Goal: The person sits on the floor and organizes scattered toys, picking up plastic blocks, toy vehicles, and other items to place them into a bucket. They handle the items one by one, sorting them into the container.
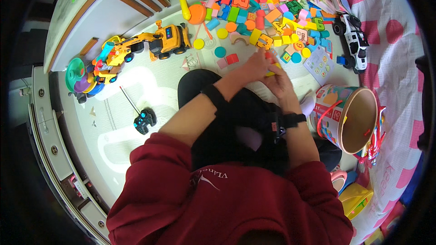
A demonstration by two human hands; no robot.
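My left hand (255, 64) and my right hand (280, 83) meet in front of my lap. A red block (268, 56) shows at the fingers of my left hand. Just below it, a yellow block (273, 69) is held in my right hand; fingers hide much of both, and I cannot tell whether the two touch. Beyond my fingertips lies an orange-yellow number block (264, 41). Left of my hands, a red block (232, 58) and a pink block (222, 63) rest on the play mat (204, 59), with a teal disc (220, 52) farther off.
Many coloured blocks (250, 17) spread ahead. A toy excavator (167, 41) stands left, above a remote control (145, 120). On the right are an open cardboard bucket (328, 109) on its side, a printed sheet (319, 64) and a white toy car (356, 44).
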